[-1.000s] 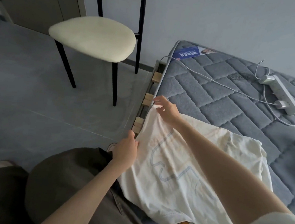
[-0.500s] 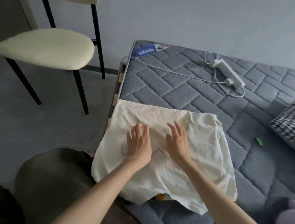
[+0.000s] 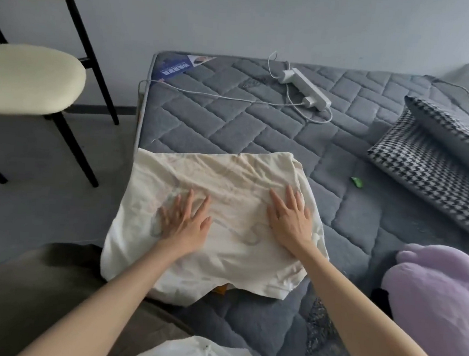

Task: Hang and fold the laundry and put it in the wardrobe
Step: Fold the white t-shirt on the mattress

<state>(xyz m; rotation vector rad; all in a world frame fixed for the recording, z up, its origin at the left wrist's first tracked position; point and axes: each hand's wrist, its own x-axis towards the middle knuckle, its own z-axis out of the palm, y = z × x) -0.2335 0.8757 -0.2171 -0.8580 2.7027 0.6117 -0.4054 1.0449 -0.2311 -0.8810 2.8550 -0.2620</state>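
Note:
A cream T-shirt [image 3: 227, 177] lies folded over on the near left corner of the grey quilted mattress [image 3: 232, 121], its lower edge hanging over the bed's side. My left hand [image 3: 185, 221] rests flat on the shirt's left half, fingers spread. Palm down on the shirt's right edge lies my right hand [image 3: 289, 216], fingers also spread. Neither hand grips the cloth. A faint printed outline shows through the fabric between the hands.
A white power strip [image 3: 306, 92] with its cable lies at the mattress's far side. Houndstooth pillows [image 3: 438, 167] sit at the right, a lilac plush [image 3: 438, 303] near right, a small green scrap [image 3: 357, 182] between. A cream chair [image 3: 23, 80] stands on the floor at left.
The shirt went from being spread by its corner to folded over. My hands, side by side in the middle half a second ago, have slid apart, the right one out to the shirt's right edge.

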